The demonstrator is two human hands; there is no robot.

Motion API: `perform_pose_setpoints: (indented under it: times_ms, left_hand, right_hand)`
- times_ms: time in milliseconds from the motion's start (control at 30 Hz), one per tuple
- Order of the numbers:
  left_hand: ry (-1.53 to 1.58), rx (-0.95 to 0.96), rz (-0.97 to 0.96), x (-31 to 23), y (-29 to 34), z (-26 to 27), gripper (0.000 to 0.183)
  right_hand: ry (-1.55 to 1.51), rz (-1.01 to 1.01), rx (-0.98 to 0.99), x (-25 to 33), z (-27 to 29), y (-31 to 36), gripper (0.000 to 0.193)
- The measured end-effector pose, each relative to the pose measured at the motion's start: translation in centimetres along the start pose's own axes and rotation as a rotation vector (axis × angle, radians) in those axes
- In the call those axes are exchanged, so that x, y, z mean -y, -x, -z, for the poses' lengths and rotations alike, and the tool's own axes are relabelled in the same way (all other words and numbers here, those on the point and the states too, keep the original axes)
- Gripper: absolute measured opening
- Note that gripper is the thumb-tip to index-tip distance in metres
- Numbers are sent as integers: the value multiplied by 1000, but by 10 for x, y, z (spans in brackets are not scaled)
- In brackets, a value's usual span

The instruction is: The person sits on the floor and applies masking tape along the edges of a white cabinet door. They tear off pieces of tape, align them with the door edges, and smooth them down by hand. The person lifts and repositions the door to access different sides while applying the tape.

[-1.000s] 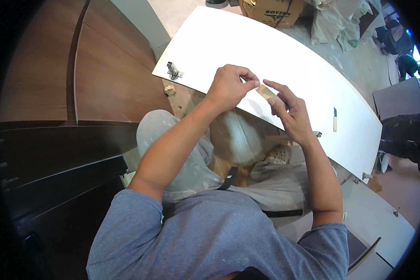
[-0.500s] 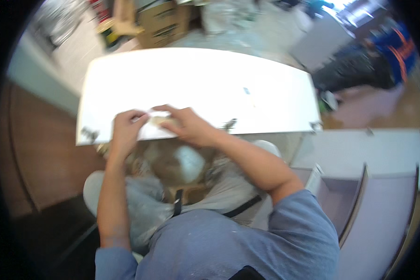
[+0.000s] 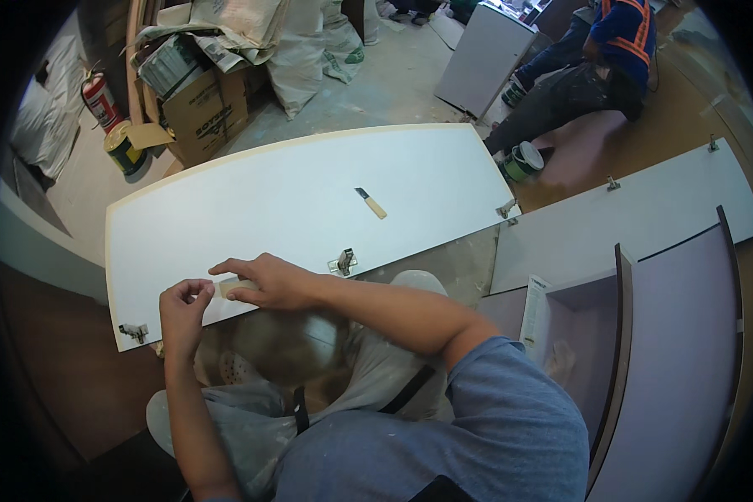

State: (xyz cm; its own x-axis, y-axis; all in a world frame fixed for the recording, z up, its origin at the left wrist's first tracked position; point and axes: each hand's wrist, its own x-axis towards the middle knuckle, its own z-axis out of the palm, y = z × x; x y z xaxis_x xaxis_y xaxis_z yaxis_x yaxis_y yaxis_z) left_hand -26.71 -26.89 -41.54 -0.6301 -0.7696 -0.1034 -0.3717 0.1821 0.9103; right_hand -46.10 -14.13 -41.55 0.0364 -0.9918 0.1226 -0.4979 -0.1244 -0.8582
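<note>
Over the white cabinet door (image 3: 251, 192), gripping a tan piece (image 3: 233, 289) in right hand (image 3: 272, 281), with left hand (image 3: 181, 308) pinched together, opposite a cardboard box (image 3: 207, 124) heaped with sheets (image 3: 172, 69).

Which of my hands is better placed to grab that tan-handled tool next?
Probably your right hand: it's nearer the tool, though it holds a tan piece. Your left hand is farther.

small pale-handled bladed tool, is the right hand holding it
No, the tool lies on the white, curve-edged panel, apart from the right hand.
</note>
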Motion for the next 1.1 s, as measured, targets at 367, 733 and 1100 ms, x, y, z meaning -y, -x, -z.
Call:
perform_pose_setpoints:
  times_ms: [367,733,1100]
  left_hand:
    - [-134,-13,-42,-1,0,-4,19]
    - [-137,52,-31,-6,-4,11,21]
    - [21,77,6,10,-10,27,21]
  right_hand:
    - [-33,-95,57,3,5,4,42]
    - [-35,-81,75,9,6,2,43]
    - [-486,-112,-71,7,4,9,43]
